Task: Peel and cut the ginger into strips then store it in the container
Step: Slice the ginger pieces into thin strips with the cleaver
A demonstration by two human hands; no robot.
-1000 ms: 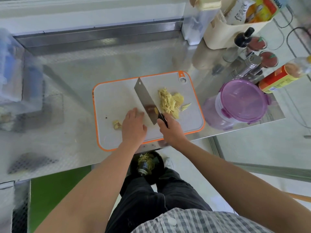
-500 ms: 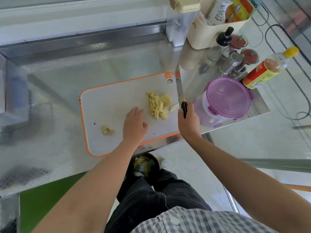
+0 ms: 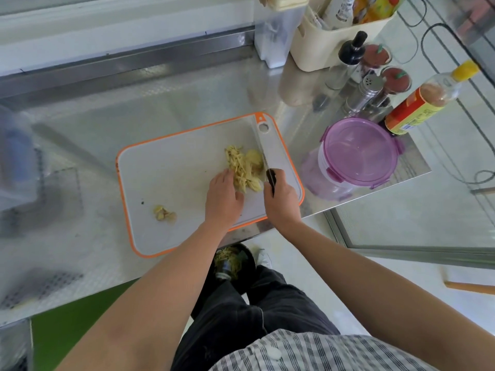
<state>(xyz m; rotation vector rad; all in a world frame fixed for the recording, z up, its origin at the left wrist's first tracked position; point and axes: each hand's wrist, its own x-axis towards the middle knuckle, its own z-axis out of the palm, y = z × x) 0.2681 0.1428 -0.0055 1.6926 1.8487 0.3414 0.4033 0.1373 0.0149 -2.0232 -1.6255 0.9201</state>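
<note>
Swung back over the cutting board (image 3: 171, 167), the knife (image 3: 263, 153) gripped in the right hand (image 3: 281, 199) now walls the ginger strips (image 3: 242, 167) on their right side, the left hand (image 3: 223, 195) touching their left with relaxed fingers, probably gathering them for the lidded container (image 3: 359, 153).

Grey-and-white checked shirt (image 3: 321, 352) (one white button (image 3: 273, 353)), black trousers (image 3: 241, 317), white shoe (image 3: 263, 259), bare forearms (image 3: 166, 277).

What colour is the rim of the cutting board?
Orange. The cutting board is white with an orange rim, seen clearly in the head view.
</note>
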